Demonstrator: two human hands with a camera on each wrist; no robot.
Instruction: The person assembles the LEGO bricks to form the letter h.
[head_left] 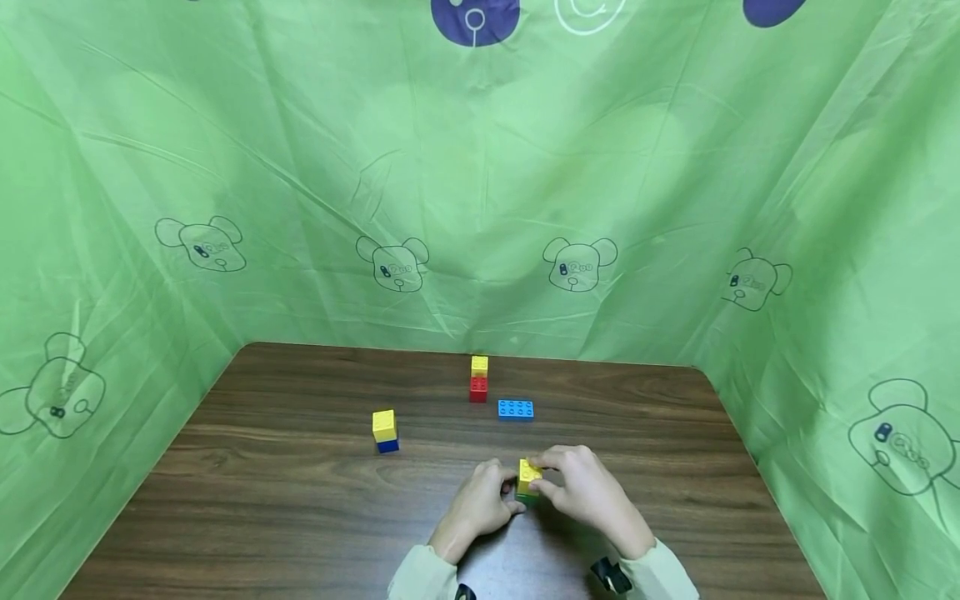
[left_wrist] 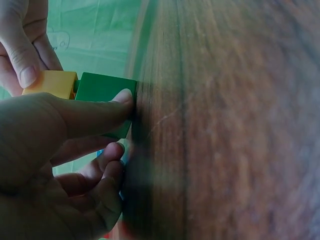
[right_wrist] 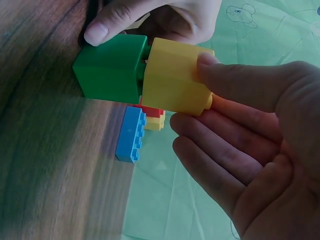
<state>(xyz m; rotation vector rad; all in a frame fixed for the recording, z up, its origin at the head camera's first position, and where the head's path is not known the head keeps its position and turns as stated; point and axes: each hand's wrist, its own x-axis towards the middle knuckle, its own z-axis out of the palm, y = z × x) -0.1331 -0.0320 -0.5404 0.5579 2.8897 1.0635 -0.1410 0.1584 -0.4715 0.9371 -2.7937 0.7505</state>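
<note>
Both pinching: left hand (head_left: 480, 502), green block (right_wrist: 109, 70), partly hidden; right hand (head_left: 588, 490), yellow block (right_wrist: 172, 77).

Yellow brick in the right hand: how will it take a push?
The yellow brick looks stiff: flat, undented faces. It may rock slightly, since a gap shows between it and the green brick. Boxy sides make rolling unlikely.

- Head view bright, mostly sharp; pale patches on the cloth (head_left: 480, 167) beyond the hands (head_left: 585, 490).
- Soft shadows on the worktop (head_left: 300, 517) under the hands, pale glare on their near side.
- Left wrist view dim, hazy; worktop blurred beside the hands.
- Right wrist view dim.
</note>
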